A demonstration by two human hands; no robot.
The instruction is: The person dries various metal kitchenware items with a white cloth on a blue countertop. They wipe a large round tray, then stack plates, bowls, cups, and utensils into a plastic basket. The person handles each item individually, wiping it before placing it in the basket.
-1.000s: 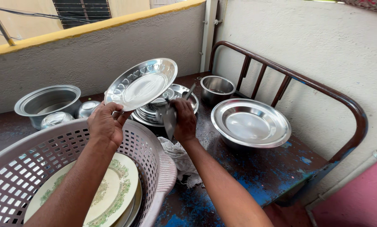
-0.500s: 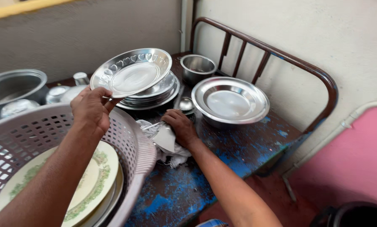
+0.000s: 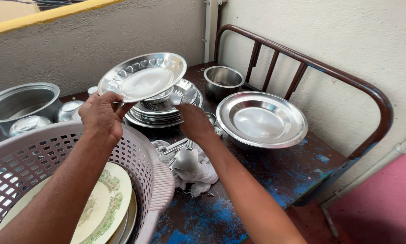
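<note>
two hands at work, left to right. far left, a big steel pot (image 3: pixel 24 101) and small steel lids on the counter (image 3: pixel 275 176); in front of them a pale plastic basket (image 3: pixel 135 156) holding cream plates with green rims (image 3: pixel 101 208). left hand (image 3: pixel 101 115) holds a steel plate (image 3: pixel 142 77) with heart-shaped rim marks up in the air, tilted, grip clamped on its near edge, above a stack of steel plates (image 3: pixel 160 113). right hand (image 3: pixel 194 123) is low, beside the stack and over a white cloth (image 3: pixel 191 169) with cutlery lying on it; cannot tell if its grip is apart or together, fingers hidden.

step, as judged: sorting or wiping washed dishes, one plate in hand. next move calls for a steady hold on the tilted plate and a free spot to set it.

right side: small steel bowl (image 3: pixel 223 80), wide steel dish (image 3: pixel 261 119). counter is dark, blue paint worn off. brown metal rail (image 3: pixel 302 61) behind, rough plastered walls, pink surface at far right.
</note>
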